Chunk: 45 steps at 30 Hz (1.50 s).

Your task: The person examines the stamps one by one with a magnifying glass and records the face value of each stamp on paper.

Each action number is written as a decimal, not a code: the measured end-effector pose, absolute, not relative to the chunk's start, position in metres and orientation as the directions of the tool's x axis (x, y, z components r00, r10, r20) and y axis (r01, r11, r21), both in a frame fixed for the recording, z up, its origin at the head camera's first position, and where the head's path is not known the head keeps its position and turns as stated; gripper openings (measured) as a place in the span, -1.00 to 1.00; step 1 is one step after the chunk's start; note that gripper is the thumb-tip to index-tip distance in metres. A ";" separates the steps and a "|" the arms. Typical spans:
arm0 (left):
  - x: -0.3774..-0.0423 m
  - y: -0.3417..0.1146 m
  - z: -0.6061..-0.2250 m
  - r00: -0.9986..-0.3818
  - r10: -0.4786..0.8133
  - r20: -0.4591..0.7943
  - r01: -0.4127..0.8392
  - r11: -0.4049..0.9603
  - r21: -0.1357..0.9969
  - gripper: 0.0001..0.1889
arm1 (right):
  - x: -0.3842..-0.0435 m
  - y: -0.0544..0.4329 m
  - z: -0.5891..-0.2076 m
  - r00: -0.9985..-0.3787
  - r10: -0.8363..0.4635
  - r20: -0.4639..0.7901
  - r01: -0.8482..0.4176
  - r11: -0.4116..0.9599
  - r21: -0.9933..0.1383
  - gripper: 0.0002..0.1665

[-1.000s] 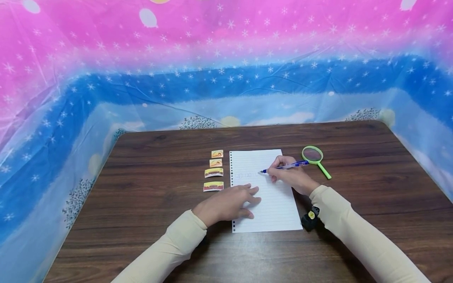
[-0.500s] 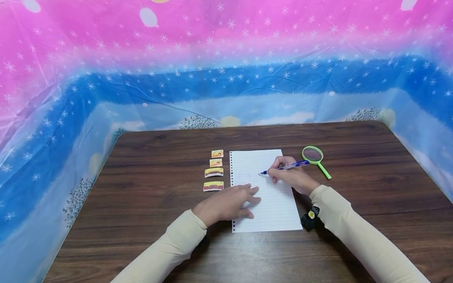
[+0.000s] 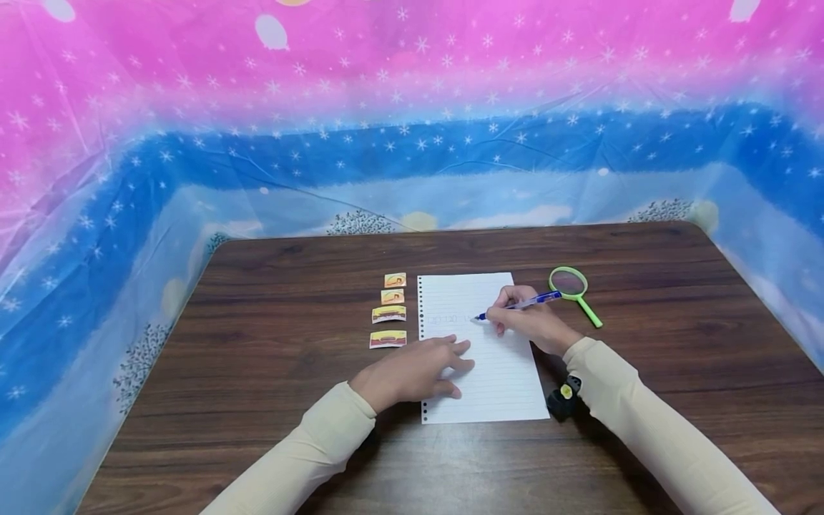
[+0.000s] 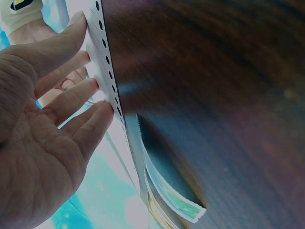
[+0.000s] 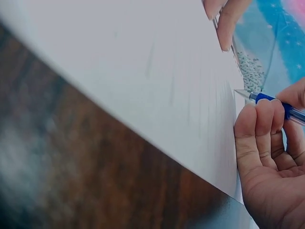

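My right hand [image 3: 528,316] grips a blue pen [image 3: 529,302], its tip at the lined sheet of paper [image 3: 489,390] just right of some faint handwritten figures [image 3: 443,320]. In the right wrist view the pen [image 5: 272,101] slants between thumb and fingers, point at the page. My left hand [image 3: 418,368] rests on the sheet's left part with fingers spread. Seen from the left wrist, those fingertips [image 4: 106,108] press near the row of punched holes. Several small printed stamps lie in a column left of the page, the nearest a red and yellow stamp [image 3: 388,339].
A green-rimmed magnifying glass [image 3: 569,282] lies right of the paper on the dark wooden table [image 3: 290,300]. A black device with a yellow spot [image 3: 563,400] is at the right wrist. A pink and blue snowflake cloth [image 3: 412,136] hangs behind the table.
The pen tip has shifted very slightly on the page, and a stroke now shows beside the earlier figures. My left hand stays in place.
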<state>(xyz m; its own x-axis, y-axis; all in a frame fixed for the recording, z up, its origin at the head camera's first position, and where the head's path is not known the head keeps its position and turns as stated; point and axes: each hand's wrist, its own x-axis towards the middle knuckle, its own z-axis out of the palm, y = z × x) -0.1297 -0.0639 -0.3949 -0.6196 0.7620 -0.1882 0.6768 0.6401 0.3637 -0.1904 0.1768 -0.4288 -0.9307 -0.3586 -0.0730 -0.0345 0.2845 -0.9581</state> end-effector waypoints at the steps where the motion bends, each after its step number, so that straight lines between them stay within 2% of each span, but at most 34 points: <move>1: -0.130 -0.064 -0.395 -0.620 0.762 -0.188 0.677 0.640 0.362 -0.46 | -0.190 0.176 -0.429 -0.932 -0.354 -0.078 -0.027 0.281 -0.959 -0.86; 11: -0.130 -0.066 -0.395 -0.619 0.763 -0.186 0.679 0.639 0.361 -0.46 | -0.191 0.172 -0.429 -0.947 -0.313 -0.071 -0.023 0.286 -0.958 -0.91; 15: -0.130 -0.066 -0.396 -0.616 0.767 -0.180 0.685 0.634 0.357 -0.47 | -0.191 0.172 -0.429 -0.956 -0.271 -0.108 0.022 0.301 -0.953 -0.91; 20: -0.129 -0.065 -0.395 -0.608 0.772 -0.184 0.692 0.629 0.354 -0.47 | -0.190 0.178 -0.430 -0.956 -0.255 -0.144 0.091 0.208 -0.974 -0.85; 26: -0.130 -0.065 -0.393 -0.617 0.761 -0.199 0.673 0.642 0.367 -0.46 | -0.191 0.188 -0.430 -0.937 -0.337 -0.090 0.043 0.146 -0.988 -0.72; 45: -0.131 -0.065 -0.395 -0.610 0.769 -0.192 0.680 0.632 0.372 -0.47 | -0.196 0.188 -0.433 -0.941 -0.334 -0.063 -0.030 0.268 -0.963 -0.68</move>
<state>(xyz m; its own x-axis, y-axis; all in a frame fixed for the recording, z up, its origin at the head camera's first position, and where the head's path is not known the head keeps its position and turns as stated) -0.1306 -0.0646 -0.3950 -0.6100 0.7688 -0.1919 0.6799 0.6322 0.3717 -0.1956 0.1882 -0.4331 -0.9406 -0.3336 -0.0633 -0.0303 0.2681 -0.9629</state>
